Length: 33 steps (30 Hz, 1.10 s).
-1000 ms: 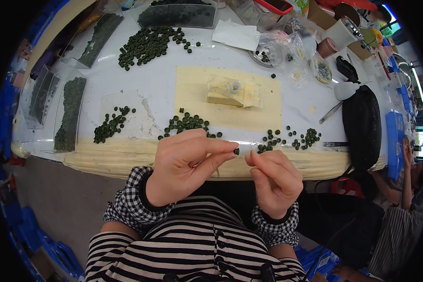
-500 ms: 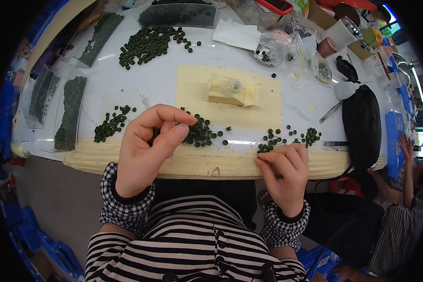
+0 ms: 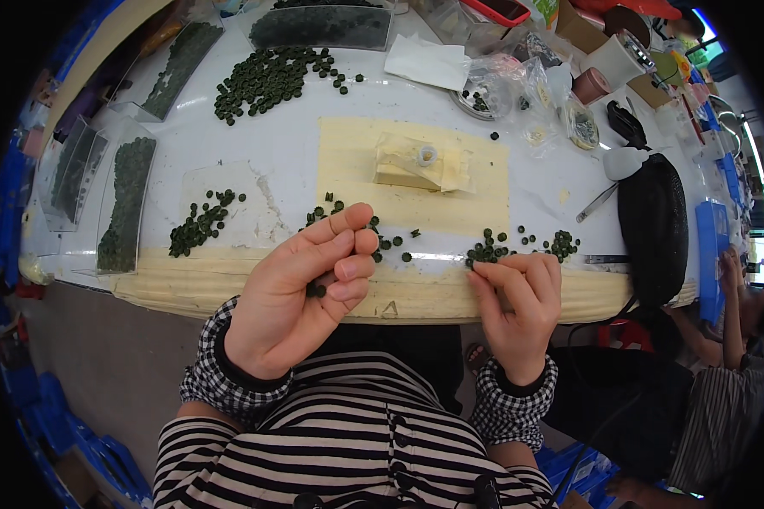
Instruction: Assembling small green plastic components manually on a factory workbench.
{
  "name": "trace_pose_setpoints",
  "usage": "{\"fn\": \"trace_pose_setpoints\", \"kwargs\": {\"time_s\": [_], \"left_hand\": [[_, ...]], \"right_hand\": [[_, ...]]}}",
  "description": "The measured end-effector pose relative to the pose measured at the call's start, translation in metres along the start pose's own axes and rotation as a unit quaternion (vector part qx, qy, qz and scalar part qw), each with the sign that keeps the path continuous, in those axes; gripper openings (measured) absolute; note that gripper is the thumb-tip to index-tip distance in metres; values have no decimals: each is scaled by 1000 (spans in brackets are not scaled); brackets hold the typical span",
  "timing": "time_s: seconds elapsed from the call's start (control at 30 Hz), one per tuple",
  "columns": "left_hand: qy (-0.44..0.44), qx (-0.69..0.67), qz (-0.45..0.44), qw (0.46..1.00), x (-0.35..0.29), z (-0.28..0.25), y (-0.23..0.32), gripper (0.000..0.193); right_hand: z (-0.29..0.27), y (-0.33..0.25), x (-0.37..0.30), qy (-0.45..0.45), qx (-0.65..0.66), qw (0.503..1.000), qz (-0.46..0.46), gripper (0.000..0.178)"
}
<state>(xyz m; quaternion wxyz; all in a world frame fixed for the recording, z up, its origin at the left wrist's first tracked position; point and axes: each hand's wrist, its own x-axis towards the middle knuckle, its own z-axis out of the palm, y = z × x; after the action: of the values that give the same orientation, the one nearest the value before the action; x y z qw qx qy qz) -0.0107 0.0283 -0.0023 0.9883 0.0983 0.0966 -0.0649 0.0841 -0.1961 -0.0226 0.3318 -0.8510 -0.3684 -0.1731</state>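
My left hand (image 3: 293,297) is in front of the middle pile of small dark green ribbed round pieces (image 3: 385,244), its fingers curled and thumb against the index finger. One dark green piece (image 3: 316,290) shows in the hollow of this hand; whether more are inside is hidden. Toward the right, my right hand (image 3: 522,310) has thumb and index finger closed on a small green round piece (image 3: 470,264) at the near edge of another small pile (image 3: 487,252). Behind the hands sits a tape-covered block (image 3: 407,174) with a white ring (image 3: 426,156) on top.
Clear trays of green pieces (image 3: 128,204) line the left side. A large heap (image 3: 263,82) lies at the back, a smaller pile (image 3: 199,227) at the left. On the right are tweezers (image 3: 597,204), a white bottle (image 3: 625,164) and a black mesh object (image 3: 654,229). A co-worker's arm (image 3: 730,297) shows far right.
My left hand has moved right and turned its palm more upward, showing a green piece inside. My right hand has shifted slightly, its fingertips still at the small pile.
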Motion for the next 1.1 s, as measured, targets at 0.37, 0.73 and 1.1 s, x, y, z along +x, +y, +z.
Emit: {"fn": "trace_pose_setpoints", "kwargs": {"time_s": [0.37,0.73,1.1], "left_hand": [[126,119,-9,985,3,23,-12,35],[66,138,-105,983,9,12,-24,40],[59,180,-43,981,12,7,-25,27]], "right_hand": [[9,-4,7,24,30,999,-3,15],[11,-9,4,82,85,993,22,22],[10,-18,0,63,279,948,142,21]]}}
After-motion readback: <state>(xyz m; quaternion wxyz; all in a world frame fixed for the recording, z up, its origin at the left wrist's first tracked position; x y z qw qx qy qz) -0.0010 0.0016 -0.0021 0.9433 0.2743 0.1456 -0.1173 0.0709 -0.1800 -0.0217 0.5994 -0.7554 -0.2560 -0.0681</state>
